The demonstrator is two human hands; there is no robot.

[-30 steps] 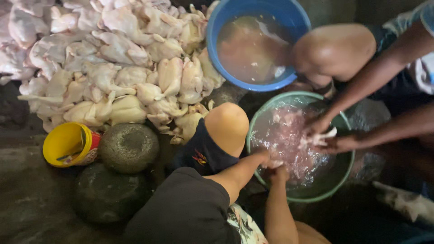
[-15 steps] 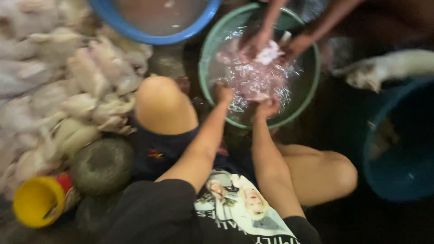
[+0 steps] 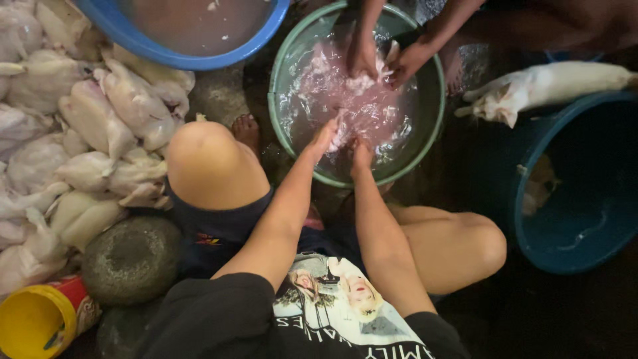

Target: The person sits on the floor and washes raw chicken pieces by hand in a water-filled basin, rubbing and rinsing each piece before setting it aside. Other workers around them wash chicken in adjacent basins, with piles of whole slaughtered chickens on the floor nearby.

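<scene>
While both forearms are stretched forward over the knees, the left hand and the right hand are dipped into the green basin, which is placed on the dark floor between the person's legs. The pink meat pieces are lying in the water in the middle of this basin. The left hand is seen with fingers together and rather flat, touching the meat; whether something is pinched cannot be told. The right hand is partly under the water, so its grip cannot be told. Two hands of another person are held in the same basin at the far side. A blue basin, a heap of plucked chickens, a blue bucket and a white cat are seen around.
</scene>
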